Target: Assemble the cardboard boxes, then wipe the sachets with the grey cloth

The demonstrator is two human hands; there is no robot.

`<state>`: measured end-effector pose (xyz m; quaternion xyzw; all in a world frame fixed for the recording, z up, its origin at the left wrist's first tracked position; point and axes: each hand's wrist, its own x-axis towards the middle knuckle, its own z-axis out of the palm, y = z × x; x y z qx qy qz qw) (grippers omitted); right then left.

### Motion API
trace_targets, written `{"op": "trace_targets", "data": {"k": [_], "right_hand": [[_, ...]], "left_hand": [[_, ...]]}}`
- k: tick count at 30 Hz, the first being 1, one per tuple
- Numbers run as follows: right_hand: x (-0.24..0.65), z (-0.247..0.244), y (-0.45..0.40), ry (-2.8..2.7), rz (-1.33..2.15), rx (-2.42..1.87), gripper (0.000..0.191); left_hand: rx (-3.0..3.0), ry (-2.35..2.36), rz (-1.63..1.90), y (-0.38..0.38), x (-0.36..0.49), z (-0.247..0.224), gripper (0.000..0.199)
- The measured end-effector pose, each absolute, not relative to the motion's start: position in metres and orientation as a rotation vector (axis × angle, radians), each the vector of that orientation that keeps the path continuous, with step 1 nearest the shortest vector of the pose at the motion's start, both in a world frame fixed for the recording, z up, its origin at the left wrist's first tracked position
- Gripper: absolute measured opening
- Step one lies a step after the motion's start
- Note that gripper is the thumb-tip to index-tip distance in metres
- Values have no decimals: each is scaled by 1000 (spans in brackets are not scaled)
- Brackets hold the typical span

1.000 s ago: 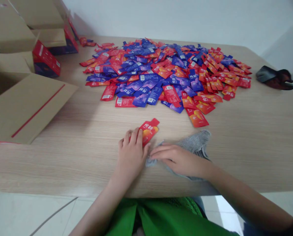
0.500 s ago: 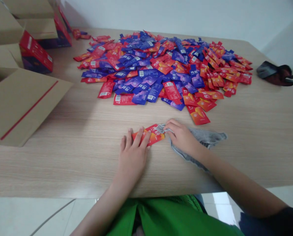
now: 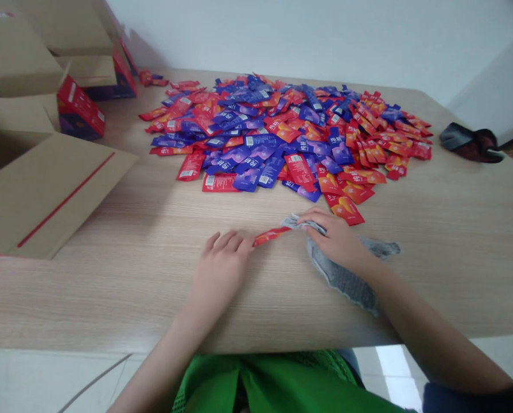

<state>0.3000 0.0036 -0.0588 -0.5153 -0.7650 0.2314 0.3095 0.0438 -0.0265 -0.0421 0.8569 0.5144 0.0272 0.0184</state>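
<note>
**Cloth (image 3: pixel 349 282) at right end of sachet (image 3: pixel 272 236)**

Left hand (image 3: pixel 222 261) appears to pinch the sachet's left end, fingers together, thumb hidden. Right hand (image 3: pixel 336 238) pinches a bunched end of cloth at the sachet's right end; rest of cloth trails over the worktop (image 3: pixel 110 298). Sachet shows nearly edge-on between the 2 hands, in the stretch between pile (image 3: pixel 256 140) and front edge. Pile sits toward back edge; boxes (image 3: pixel 80 109) along left edge up to back left corner.

Probably a wipe. To do it well: left pinch firm but light, so the pack neither slips nor gets squeezed; cloth flat against the face; short strokes away from the left fingers; loose cloth gathered so it doesn't drag.
</note>
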Motion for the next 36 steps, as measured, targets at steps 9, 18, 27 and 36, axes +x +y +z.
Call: {"op": "trace_targets", "data": {"k": [9, 18, 27, 36], "right_hand": [[300, -49, 4, -1993, 569, -1369, 21], [256, -75, 10, -2408, 454, -1208, 34], [264, -68, 8, -2307, 364, -1305, 35], [276, -68, 21, -2176, 577, -1291, 27]], "left_hand": [[2587, 1608, 268, -18, 34, -50, 43], [2611, 1414, 179, -32, 29, -75, 44], [2283, 1861, 63, -50, 69, -57, 44], [2458, 1497, 193, -41, 55, -56, 41]]}}
